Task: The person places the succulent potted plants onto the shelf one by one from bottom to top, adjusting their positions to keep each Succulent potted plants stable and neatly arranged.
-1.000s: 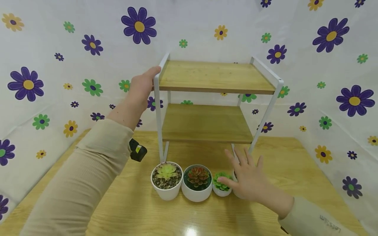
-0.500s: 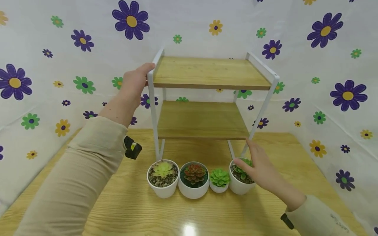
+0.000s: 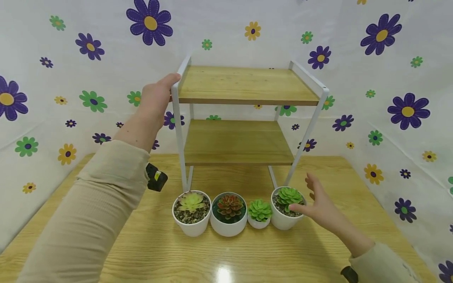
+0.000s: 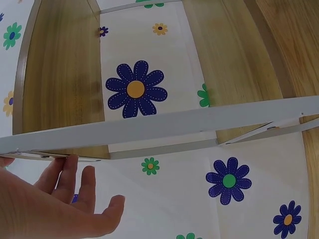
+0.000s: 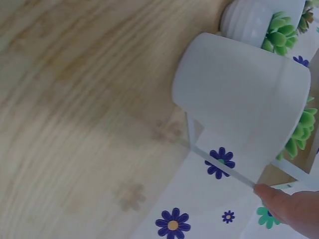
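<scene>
My left hand grips the upper left side of a two-tier shelf with wooden boards and a white metal frame. In the left wrist view its fingers lie against the frame's side. My right hand is spread beside the rightmost potted succulent, its thumb over the pot's rim; whether it touches cannot be told. That white pot fills much of the right wrist view. Leftward in the row stand a small green succulent, a reddish succulent and a yellow-green succulent.
The pots stand side by side on a wooden table, in front of the shelf's legs. A white cloth with printed flowers surrounds the table at the back and sides. Black straps with devices sit at the wrists.
My right hand has drawn back to the right from above the small green succulent, uncovering the rightmost pot. My left hand stays on the shelf. The head view has shifted slightly.
</scene>
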Demonstrator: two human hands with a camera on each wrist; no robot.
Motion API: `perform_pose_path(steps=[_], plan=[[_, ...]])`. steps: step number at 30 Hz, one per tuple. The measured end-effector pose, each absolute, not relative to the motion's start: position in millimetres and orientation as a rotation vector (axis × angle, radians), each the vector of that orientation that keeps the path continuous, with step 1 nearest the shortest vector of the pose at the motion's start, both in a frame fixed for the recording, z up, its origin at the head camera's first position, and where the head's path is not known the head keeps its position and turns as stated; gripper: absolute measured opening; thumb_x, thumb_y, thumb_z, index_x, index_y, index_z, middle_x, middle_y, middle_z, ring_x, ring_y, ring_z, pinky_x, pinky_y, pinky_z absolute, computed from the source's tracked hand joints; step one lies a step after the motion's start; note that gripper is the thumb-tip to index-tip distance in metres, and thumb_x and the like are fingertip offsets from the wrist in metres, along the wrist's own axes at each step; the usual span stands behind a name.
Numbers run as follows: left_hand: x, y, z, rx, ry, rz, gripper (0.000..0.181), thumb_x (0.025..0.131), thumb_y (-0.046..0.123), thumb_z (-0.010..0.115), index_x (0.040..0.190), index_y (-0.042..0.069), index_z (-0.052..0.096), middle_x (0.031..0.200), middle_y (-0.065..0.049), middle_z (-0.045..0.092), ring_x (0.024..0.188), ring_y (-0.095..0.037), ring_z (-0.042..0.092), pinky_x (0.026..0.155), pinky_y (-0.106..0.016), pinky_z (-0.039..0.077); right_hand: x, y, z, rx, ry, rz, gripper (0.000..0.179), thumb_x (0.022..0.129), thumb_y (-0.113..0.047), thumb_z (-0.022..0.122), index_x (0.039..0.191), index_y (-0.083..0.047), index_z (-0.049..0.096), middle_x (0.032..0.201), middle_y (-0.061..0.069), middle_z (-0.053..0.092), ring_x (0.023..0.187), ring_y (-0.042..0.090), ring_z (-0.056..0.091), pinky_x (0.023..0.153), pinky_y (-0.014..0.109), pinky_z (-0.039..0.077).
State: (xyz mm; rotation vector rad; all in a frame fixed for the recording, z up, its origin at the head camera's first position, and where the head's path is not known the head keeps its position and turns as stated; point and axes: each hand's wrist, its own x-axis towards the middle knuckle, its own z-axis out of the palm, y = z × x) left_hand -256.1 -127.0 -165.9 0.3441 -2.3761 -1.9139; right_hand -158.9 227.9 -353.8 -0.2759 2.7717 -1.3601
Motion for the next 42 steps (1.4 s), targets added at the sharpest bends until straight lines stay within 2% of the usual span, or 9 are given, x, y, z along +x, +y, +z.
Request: perform_pose_path(steps=[11,17,23,32,38,42], plan=[[-253,-126,-166,0.34,-2.383,-1.875,0.068,0.089,0.06,0.044,0.143,0.02,0.037,0.151,-0.001,0.032,0.142,-0.022,0.02,0.115,-0.049,0.016,-156,232,-380,-0.287,2.685,-1.415,0.115,0.074,-0.021,0.079,0.145,0.008,-0.006,0.147,0.037,0.01,0.135,0.053,0.013,0.108,0.063,0.019],[-253,-125,-167,0.336,-2.374,-1.87,0.065,0.09,0.058,0.043,0.142,0.02,0.039,0.15,0.0,0.034,0.142,-0.021,0.022,0.116,-0.048,0.016,-154,231,-392,-0.324,2.691,-1.429,0.115,0.071,-0.017,0.081,0.143,0.012,-0.005,0.144,0.038,0.016,0.132,0.054,0.02,0.105,0.065,0.022],[-254,-124,-167,0.329,-2.355,-1.88,0.064,0.09,0.057,0.043,0.142,0.02,0.039,0.15,0.001,0.034,0.141,-0.02,0.023,0.116,-0.046,0.015,-155,230,-398,-0.328,2.697,-1.444,0.116,0.071,-0.016,0.081,0.143,0.013,-0.005,0.144,0.036,0.019,0.132,0.053,0.024,0.106,0.064,0.021],[-253,-125,-167,0.328,-2.37,-1.856,0.065,0.09,0.059,0.041,0.143,0.021,0.037,0.15,0.0,0.034,0.142,-0.021,0.02,0.116,-0.048,0.016,-156,228,-400,-0.231,2.642,-1.457,0.116,0.072,-0.018,0.081,0.143,0.013,-0.006,0.145,0.038,0.017,0.133,0.053,0.024,0.106,0.061,0.026],[-253,-125,-166,0.333,-2.348,-1.892,0.066,0.089,0.057,0.045,0.143,0.019,0.038,0.149,0.0,0.033,0.14,-0.021,0.022,0.115,-0.046,0.017,-159,228,-402,-0.204,2.644,-1.447,0.115,0.072,-0.02,0.081,0.143,0.012,-0.003,0.146,0.038,0.017,0.133,0.052,0.023,0.107,0.061,0.025],[-253,-124,-166,0.35,-2.348,-1.908,0.068,0.089,0.058,0.046,0.144,0.019,0.036,0.15,0.0,0.032,0.14,-0.02,0.022,0.115,-0.046,0.018,-161,228,-404,-0.213,2.686,-1.424,0.107,0.071,-0.019,0.081,0.143,0.011,0.008,0.142,0.036,0.028,0.13,0.051,0.032,0.105,0.06,0.03]])
